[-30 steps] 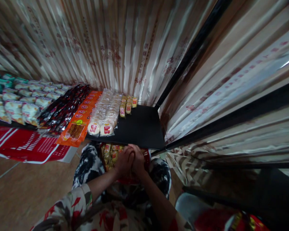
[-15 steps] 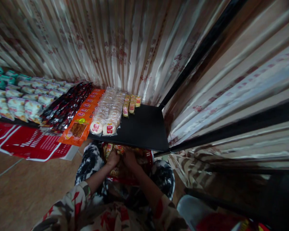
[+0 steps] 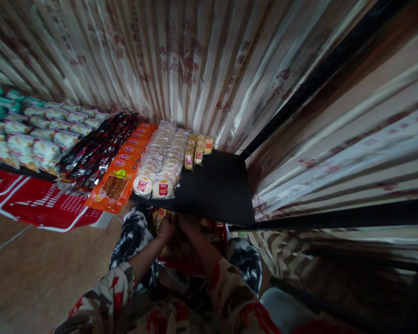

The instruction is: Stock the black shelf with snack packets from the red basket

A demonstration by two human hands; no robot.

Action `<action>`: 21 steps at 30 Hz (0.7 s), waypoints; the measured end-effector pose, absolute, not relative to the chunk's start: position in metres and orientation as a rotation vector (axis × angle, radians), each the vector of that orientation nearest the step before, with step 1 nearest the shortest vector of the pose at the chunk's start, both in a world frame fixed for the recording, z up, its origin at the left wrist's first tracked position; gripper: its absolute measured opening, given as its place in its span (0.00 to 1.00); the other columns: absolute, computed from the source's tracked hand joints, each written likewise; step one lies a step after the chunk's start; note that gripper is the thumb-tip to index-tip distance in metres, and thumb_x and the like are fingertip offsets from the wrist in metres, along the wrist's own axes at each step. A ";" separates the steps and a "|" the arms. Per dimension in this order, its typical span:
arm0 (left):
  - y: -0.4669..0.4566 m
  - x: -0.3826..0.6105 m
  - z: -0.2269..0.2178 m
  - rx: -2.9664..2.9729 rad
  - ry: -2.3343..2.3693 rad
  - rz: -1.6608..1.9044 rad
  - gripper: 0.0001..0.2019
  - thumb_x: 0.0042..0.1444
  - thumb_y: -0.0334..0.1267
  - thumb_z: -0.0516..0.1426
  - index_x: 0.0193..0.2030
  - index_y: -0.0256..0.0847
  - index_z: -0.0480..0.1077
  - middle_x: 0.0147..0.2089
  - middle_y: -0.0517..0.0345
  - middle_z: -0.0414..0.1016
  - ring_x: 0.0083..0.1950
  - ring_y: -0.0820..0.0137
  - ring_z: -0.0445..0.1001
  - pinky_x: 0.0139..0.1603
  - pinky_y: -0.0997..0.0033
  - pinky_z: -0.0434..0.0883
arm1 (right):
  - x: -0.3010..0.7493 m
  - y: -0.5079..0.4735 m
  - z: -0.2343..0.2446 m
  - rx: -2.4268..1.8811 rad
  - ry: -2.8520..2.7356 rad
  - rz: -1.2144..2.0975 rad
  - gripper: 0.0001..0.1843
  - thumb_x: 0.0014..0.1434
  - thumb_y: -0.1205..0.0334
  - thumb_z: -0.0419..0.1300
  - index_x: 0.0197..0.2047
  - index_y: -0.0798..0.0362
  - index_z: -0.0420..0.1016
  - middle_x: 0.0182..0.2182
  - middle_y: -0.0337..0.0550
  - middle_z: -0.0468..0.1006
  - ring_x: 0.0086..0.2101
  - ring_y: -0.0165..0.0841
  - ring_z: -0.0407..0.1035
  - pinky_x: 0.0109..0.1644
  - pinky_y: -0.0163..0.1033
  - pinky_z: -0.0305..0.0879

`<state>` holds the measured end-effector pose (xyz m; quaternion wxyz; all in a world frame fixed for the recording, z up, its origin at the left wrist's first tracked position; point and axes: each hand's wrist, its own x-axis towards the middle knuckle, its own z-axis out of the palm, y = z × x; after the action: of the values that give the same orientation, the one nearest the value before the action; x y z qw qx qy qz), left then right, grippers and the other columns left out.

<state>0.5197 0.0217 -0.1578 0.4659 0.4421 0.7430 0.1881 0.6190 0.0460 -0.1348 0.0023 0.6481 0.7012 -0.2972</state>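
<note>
My left hand point(image 3: 166, 227) and my right hand point(image 3: 188, 224) reach side by side into a red box of small yellow snack packets point(image 3: 214, 232) that rests on my lap, just under the front edge of a black shelf point(image 3: 216, 190). Both hands look closed among the packets, but their fingers are in shadow and what they grip is hidden. On the shelf, a short row of the same yellow packets point(image 3: 197, 150) lies at the back, next to two rows of round white cakes point(image 3: 162, 160).
Left of the cakes lie orange packets point(image 3: 123, 169), dark red-black packets point(image 3: 94, 153) and white and green bags point(image 3: 24, 139). Striped shiny curtain backs the shelf. A red and white panel point(image 3: 45, 204) hangs below. Wooden floor at the left.
My hands were clasped together above the box a second ago; they have since parted and pushed forward into the packets. My view has shifted a little down and left.
</note>
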 end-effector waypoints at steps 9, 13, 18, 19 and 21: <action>0.007 0.527 -0.150 1.142 1.823 0.483 0.18 0.53 0.28 0.52 0.52 0.36 0.64 0.51 0.44 0.73 0.54 0.64 0.70 0.54 0.67 0.64 | 0.627 0.020 -0.121 2.066 2.180 -0.767 0.21 0.62 0.68 0.43 0.54 0.54 0.69 0.52 0.52 0.72 0.52 0.40 0.65 0.55 0.42 0.57; -0.008 0.530 -0.143 1.171 1.821 0.520 0.22 0.53 0.28 0.51 0.56 0.32 0.60 0.55 0.42 0.69 0.57 0.64 0.67 0.55 0.68 0.63 | 0.635 0.002 -0.108 2.088 2.209 -0.807 0.20 0.60 0.70 0.45 0.52 0.54 0.70 0.49 0.52 0.74 0.50 0.38 0.67 0.53 0.39 0.59; -0.033 0.529 -0.129 1.303 1.727 0.741 0.20 0.53 0.30 0.50 0.54 0.35 0.61 0.54 0.46 0.69 0.57 0.65 0.66 0.56 0.66 0.65 | 0.648 -0.021 -0.089 2.150 2.314 -0.967 0.19 0.60 0.64 0.49 0.52 0.56 0.69 0.50 0.51 0.73 0.49 0.36 0.67 0.53 0.37 0.58; -0.038 0.529 -0.125 1.330 1.710 0.778 0.20 0.52 0.29 0.50 0.53 0.36 0.62 0.53 0.47 0.69 0.56 0.65 0.67 0.55 0.65 0.65 | 0.651 -0.025 -0.086 2.168 2.334 -0.999 0.18 0.60 0.64 0.50 0.52 0.55 0.70 0.49 0.50 0.73 0.49 0.35 0.67 0.53 0.36 0.58; -0.045 0.530 -0.115 1.377 1.706 0.837 0.18 0.52 0.29 0.48 0.51 0.37 0.64 0.50 0.48 0.70 0.54 0.65 0.68 0.55 0.64 0.66 | 0.657 -0.031 -0.078 2.204 2.342 -1.071 0.16 0.59 0.65 0.50 0.49 0.54 0.71 0.48 0.48 0.75 0.47 0.35 0.68 0.52 0.36 0.59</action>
<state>0.5298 -0.0446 -0.1150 0.3871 0.5410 0.6702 0.3290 0.6568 -0.0308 -0.0782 -0.1236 0.6451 0.6858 -0.3135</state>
